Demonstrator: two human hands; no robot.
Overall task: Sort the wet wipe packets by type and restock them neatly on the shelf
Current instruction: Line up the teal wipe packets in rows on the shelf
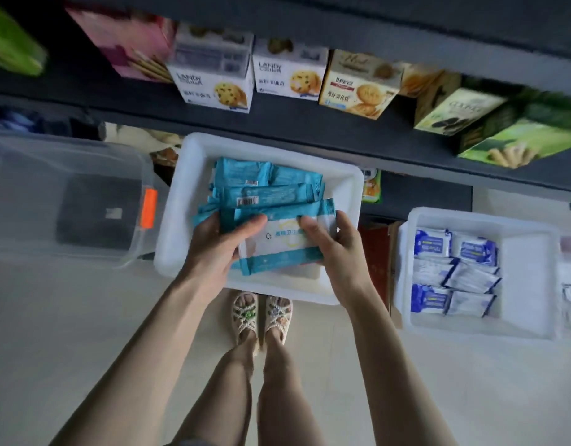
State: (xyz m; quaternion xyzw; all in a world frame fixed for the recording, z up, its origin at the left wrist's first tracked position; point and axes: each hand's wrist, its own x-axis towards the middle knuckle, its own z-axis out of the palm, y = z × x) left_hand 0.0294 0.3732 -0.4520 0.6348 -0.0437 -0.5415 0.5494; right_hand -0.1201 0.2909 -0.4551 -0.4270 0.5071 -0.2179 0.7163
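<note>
Far left on the floor sits a clear lidded tub [68,201], not part of this step as far as I can judge. Next to it a white tray [178,220] holds a loose heap of teal wet wipe packets [261,191], some overlapping and askew. Over the tray's near half, the person's left grip [213,249] is clamped on the left end of a teal bundle [277,249], thumb on top. The right grip [339,252] is clamped on the bundle's other end in the same way.

Further right, a second white tray [528,278] holds blue-and-white packets [454,272] laid in tidy rows. The sorting by type looks largely done, and the step in hand seems to be gathering and squaring up the teal kind.

The next move calls for keeping the bundle's edges flush while it is lifted clear of the tray. It also calls for finding room on the dark shelf [277,127], where biscuit boxes [287,75] already stand.
</note>
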